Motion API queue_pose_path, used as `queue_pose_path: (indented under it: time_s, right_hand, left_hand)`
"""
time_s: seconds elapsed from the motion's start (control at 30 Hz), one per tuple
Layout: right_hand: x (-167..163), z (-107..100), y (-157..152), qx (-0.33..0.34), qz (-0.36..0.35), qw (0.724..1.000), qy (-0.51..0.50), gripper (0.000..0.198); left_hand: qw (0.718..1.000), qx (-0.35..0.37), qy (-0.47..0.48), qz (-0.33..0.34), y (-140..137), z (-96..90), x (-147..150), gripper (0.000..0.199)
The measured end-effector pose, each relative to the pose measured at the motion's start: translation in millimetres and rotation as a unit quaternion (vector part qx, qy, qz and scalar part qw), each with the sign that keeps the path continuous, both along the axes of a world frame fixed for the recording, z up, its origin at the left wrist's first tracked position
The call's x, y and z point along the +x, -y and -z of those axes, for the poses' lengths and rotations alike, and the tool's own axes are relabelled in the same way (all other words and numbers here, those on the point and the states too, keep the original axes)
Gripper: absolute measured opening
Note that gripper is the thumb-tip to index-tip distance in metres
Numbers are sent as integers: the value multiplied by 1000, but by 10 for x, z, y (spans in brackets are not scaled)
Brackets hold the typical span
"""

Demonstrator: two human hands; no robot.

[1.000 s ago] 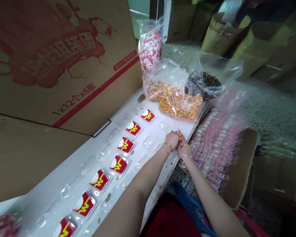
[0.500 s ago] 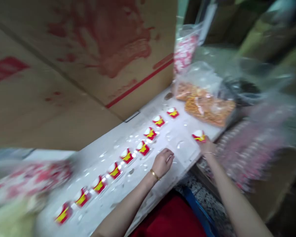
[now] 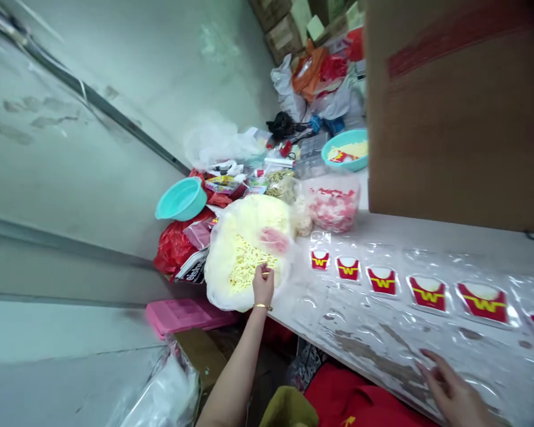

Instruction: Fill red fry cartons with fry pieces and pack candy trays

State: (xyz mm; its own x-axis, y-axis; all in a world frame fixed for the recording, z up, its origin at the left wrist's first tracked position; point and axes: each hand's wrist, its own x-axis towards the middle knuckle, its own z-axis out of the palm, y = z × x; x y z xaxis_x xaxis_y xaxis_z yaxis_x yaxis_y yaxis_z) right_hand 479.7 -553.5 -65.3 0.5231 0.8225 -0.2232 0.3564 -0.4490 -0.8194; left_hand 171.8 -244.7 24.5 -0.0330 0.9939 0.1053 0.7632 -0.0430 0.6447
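My left hand (image 3: 263, 286), with a gold bangle at the wrist, reaches into a wide bag-lined container (image 3: 218, 290). Its fingertips are pinched together at a pile of pale yellow fry-shaped pieces (image 3: 244, 261); the pieces between them are partly hidden. Over the near table edge, my right hand (image 3: 456, 388) is partly cut off by the frame, with fingers loosely bent and apart, and nothing visible in them. Beyond it, a row of red fry-carton pieces (image 3: 429, 293) with yellow W marks lies in clear plastic moulds (image 3: 485, 326) along the white table.
A clear bag of red and white pieces (image 3: 333, 207) stands behind the container. A tall cardboard box (image 3: 463, 136) blocks the back right. Turquoise basins (image 3: 181, 200), red bags (image 3: 173, 246) and a pink plastic case (image 3: 187, 316) crowd the left, near the wall (image 3: 129, 59).
My view has swung left. My left hand has gone from above the table to the yellow pieces. My right hand, earlier holding a red fry-carton piece, now shows none.
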Motion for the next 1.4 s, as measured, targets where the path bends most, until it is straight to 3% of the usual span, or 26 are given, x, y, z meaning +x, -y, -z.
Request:
queue_pose_path:
  time_s: [0.07, 0.13, 0.27, 0.37, 0.43, 0.53, 0.6, 0.67, 0.77, 0.9, 0.97, 1.03, 1.13, 1.2, 1.27, 1.33, 1.4]
  right_hand:
    - [-586, -19, -380, -7, -78, 996, -44, 49]
    - [-1122, -131, -796, -18, -147, 986, -71, 43]
    - [-2039, -502, -1888, -8, -334, 941, -60, 38]
    - [-2477, -726, -2887, 24, -441, 896, -44, 47]
    - [-2570, -798, -3494, 76, -404, 910, -51, 59]
    - [-2399, -788, -4094, 130, -204, 970, -28, 68]
    - [-2179, -733, -4245, 124, -110, 986, -12, 78]
    - [-2005, -682, -4248, 105, -89, 990, 8, 82]
    - [-2014, -661, -4165, 120, -152, 977, 90, 74]
    - [-2454, -721, -4201, 167, -278, 923, 208, 79]
    - [-2666, -747, -4293, 160, -320, 920, 161, 72]
    - [-2773, -748, -4400, 141, -355, 922, 64, 52]
    - [-2733, -717, -4534, 111, -391, 913, -33, 35]
    - [-2635, -707, -4597, 77, -419, 898, -109, 35]
    - [-2544, -724, -4652, 17, -455, 863, -219, 39]
    - [-2505, -759, -4707, -32, -467, 840, -275, 46]
    - [-2541, -791, -4753, -30, -448, 870, -204, 64]
  left_hand:
    - [999, -4, -15, -47, -482, 30, -474, 25]
    - [999, -19, -22, -33, -943, 93, -742, 22]
    - [998, -37, -40, 32, -1743, 207, -857, 16]
    - [995, -57, -64, 58, -2164, 242, -843, 16]
    - [992, -79, -74, 69, -2343, 265, -852, 19]
    - [986, -119, -76, 84, -2485, 324, -885, 24]
    - [984, -139, -65, 92, -2518, 368, -911, 23]
    - [982, -155, -41, 99, -2519, 390, -941, 15]
    - [977, -181, 12, 108, -2470, 347, -999, 6]
    - [964, -228, 81, 111, -2307, 150, -1100, 14]
    - [956, -252, 101, 109, -2212, 39, -1165, 18]
    - [952, -259, 124, 105, -2140, -39, -1245, 24]
    - [953, -210, 182, 121, -2095, -49, -1383, 29]
    - [935, -210, 226, 174, -2086, 9, -1464, 30]
    - [909, -244, 258, 217, -2077, 80, -1516, 27]
    - [904, -255, 276, 202, -2066, 126, -1533, 28]
    - [916, -247, 283, 139, -2063, 129, -1523, 29]
